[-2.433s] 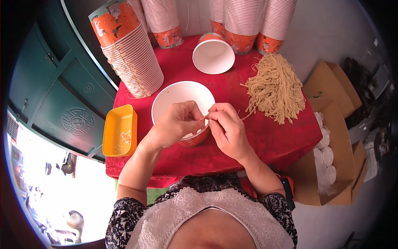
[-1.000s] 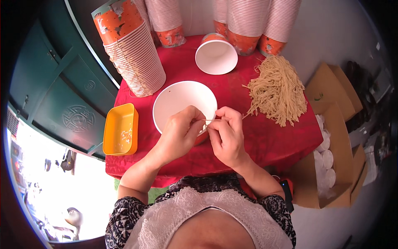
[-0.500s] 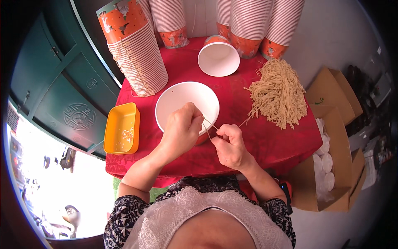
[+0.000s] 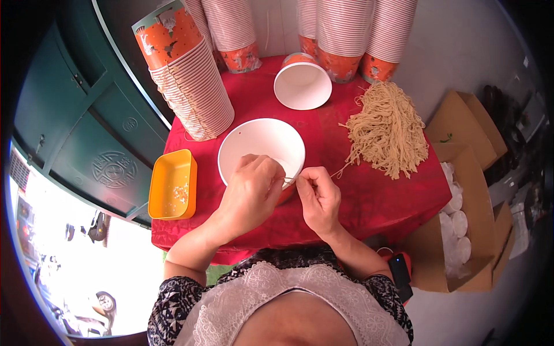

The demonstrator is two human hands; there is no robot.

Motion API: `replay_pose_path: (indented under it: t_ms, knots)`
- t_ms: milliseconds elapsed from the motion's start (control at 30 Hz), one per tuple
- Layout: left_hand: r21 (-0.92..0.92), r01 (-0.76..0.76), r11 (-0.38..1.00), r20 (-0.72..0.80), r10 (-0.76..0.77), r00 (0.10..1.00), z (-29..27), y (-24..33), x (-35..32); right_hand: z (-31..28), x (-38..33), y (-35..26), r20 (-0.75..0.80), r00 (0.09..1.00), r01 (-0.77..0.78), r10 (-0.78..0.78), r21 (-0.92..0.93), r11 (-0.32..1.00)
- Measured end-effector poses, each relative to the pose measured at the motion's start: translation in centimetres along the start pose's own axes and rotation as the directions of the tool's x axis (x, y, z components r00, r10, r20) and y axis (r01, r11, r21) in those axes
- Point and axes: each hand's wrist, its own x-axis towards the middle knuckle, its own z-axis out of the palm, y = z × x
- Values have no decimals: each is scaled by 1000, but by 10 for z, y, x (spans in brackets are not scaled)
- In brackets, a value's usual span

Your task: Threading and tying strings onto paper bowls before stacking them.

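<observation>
A white-lined paper bucket (image 4: 254, 138) with an orange outside stands in front of me, a small hole showing near its far left rim. My left hand (image 4: 249, 193) is over the bucket's near side, fingers pinched on a thin beige string (image 4: 289, 179) at the right rim. Just outside that rim my right hand (image 4: 321, 202) is closed, thumb against forefinger, on the same string. A tail of string runs from behind it toward a heap of beige strings (image 4: 389, 130) on the right. The fingertips of my left hand are partly hidden.
A tall stack of paper buckets (image 4: 193, 86), strings hanging on it, stands at left on the red tablecloth (image 4: 254, 86). Another bucket (image 4: 303, 86) lies tipped behind. Wrapped stacks (image 4: 343, 34) line the back. A yellow tray (image 4: 173, 184) sits left; a cardboard box (image 4: 479, 230) stands right.
The string loop between my hands has drawn in short. My left hand has dropped slightly lower, and my right hand has turned more upright beside the rim.
</observation>
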Motion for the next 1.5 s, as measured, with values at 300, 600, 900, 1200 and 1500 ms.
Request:
replay_pose_path:
  t_ms: [300, 600, 900, 1200, 1500]
  knots:
    - [-18, -29, 999, 53, 30, 998, -6, 6, -11, 9, 1, 4, -43, 994, -101, 101, 18, 995]
    - [-89, -53, 995, -4, 52, 999, 0, -4, -5, 2, 5, 7, 24, 985, 172, -170, -182, 968]
    - [-109, 23, 994, -35, -27, 999, 6, -8, -3, -2, -2, 2, 93, 993, -81, 79, 15, 997]
    - [-134, 40, 990, 55, -33, 998, -1, -6, -3, -1, -5, 2, 180, 917, -397, 357, 521, 756]
    - [-141, -3, 990, 53, 11, 999, 2, -7, -4, -1, -7, 4, 57, 964, -267, 260, 180, 947]
